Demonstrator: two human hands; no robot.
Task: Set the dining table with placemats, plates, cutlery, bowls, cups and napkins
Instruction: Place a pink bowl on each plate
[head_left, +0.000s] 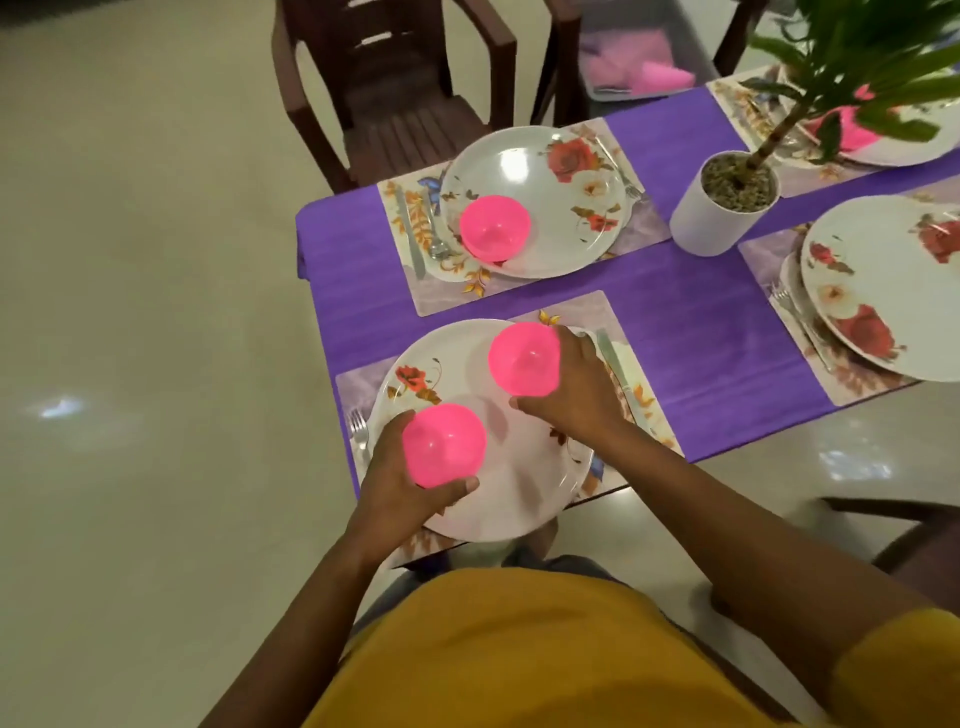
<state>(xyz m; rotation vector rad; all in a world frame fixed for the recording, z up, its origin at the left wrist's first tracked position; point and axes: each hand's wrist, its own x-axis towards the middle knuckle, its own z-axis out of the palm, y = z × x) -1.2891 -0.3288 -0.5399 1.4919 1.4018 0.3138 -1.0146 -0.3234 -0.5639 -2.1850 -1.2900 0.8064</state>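
Gripping pink bowls (444, 444) | hands (395, 483) over plate (524, 499) | no writing legible

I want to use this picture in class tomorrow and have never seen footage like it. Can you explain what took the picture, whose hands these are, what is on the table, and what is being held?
There is no machine here. One camera worn on a person's head looks down at their own two bare hands. The left hand holds a pink bowl, and the right hand holds a second pink bowl, both over the near flowered plate. That plate lies on a placemat with a fork beside it. The purple tablecloth carries more place settings; the far plate already has a bowl on it. A potted plant stands towards the table's middle.
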